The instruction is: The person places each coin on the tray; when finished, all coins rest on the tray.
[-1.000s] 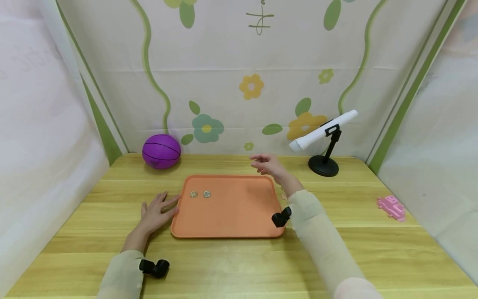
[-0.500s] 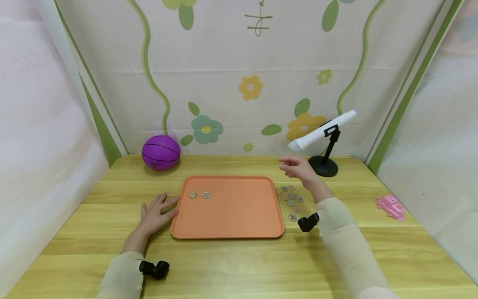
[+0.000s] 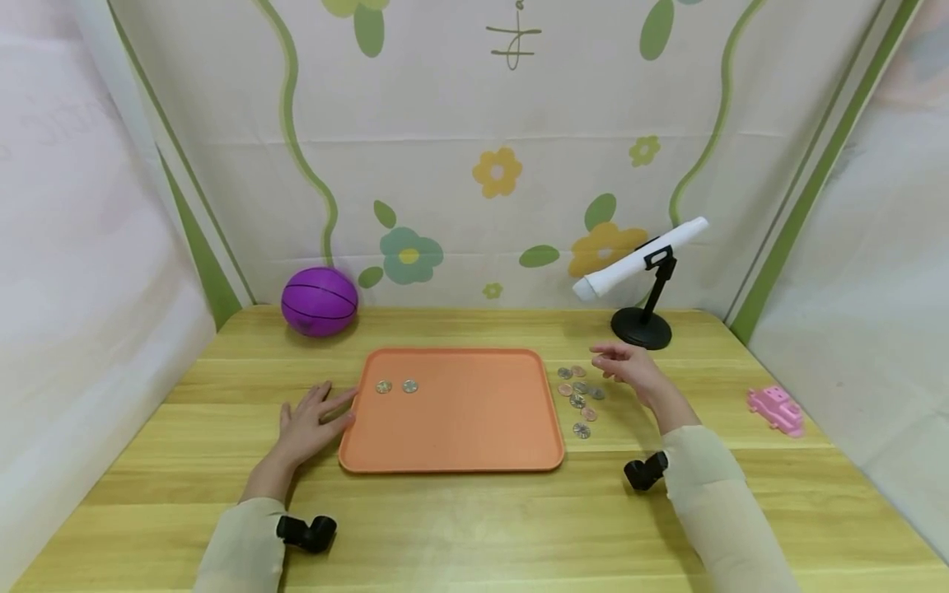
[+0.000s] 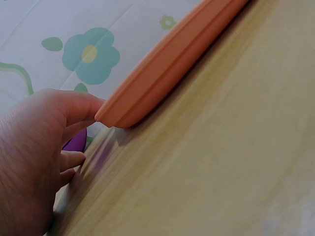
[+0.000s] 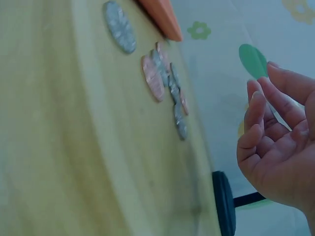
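Observation:
An orange tray (image 3: 460, 428) lies on the wooden table with two coins on it, a golden-looking coin (image 3: 383, 386) and a silver coin (image 3: 410, 385) side by side at the upper left. My left hand (image 3: 306, 428) rests by the tray's left side with fingers spread, its fingertips touching the rim, as the left wrist view also shows. Right of the tray lie several silver and copper coins (image 3: 577, 401). Above the table, just right of those coins, my right hand (image 3: 633, 371) hovers with loosely bent fingers. In the right wrist view nothing shows between its fingers (image 5: 256, 108).
A purple ball (image 3: 320, 301) sits at the back left. At the back right a white microphone-like stick (image 3: 641, 259) is held on a black stand (image 3: 642, 327). A pink toy (image 3: 776, 410) lies near the right edge. A printed curtain (image 3: 445, 99) closes off the back.
My right hand has moved right and lower, from above the tray's upper right corner to beside the coins, uncovering them. My left hand and the tray have stayed put.

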The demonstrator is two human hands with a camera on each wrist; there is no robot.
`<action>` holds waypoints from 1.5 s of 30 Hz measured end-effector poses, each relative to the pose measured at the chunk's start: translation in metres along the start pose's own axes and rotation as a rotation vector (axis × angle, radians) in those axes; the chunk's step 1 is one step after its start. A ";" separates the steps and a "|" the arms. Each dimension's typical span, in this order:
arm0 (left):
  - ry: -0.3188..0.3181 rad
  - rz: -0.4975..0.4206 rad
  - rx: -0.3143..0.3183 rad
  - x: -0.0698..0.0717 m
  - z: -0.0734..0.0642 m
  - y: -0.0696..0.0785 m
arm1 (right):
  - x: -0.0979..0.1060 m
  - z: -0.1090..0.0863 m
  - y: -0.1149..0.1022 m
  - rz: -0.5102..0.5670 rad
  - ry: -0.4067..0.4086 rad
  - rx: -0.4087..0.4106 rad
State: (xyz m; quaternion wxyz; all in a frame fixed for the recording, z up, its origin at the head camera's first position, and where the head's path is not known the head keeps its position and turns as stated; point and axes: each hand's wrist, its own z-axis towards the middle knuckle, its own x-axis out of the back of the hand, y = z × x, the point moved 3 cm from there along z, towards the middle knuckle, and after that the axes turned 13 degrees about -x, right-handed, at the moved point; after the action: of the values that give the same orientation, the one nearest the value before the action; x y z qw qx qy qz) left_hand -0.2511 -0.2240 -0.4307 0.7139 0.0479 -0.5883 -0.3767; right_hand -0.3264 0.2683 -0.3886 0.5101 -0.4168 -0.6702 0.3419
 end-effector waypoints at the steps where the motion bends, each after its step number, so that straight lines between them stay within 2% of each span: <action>1: 0.000 0.001 -0.002 0.000 0.000 0.000 | 0.000 -0.001 0.003 0.002 -0.009 -0.008; 13: 0.001 -0.003 0.003 0.001 0.001 0.000 | 0.003 0.000 0.035 0.032 -0.069 -0.038; 16: 0.005 -0.003 0.003 0.001 0.000 0.001 | 0.002 0.002 0.043 0.056 -0.048 -0.059; 21: 0.009 -0.008 0.001 0.001 0.000 0.002 | 0.001 0.004 0.050 0.049 -0.008 -0.048; 34: 0.003 -0.012 -0.001 0.001 0.001 0.002 | -0.004 0.002 0.052 -0.079 0.056 -0.012; 45: 0.001 -0.015 0.005 0.001 0.001 0.001 | -0.007 0.002 0.047 -0.171 0.046 -0.020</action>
State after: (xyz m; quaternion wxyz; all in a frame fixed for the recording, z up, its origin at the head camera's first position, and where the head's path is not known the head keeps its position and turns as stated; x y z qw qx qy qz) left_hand -0.2511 -0.2233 -0.4290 0.7113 0.0541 -0.5884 -0.3806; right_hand -0.3174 0.2814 -0.4330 0.5486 -0.3709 -0.6948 0.2805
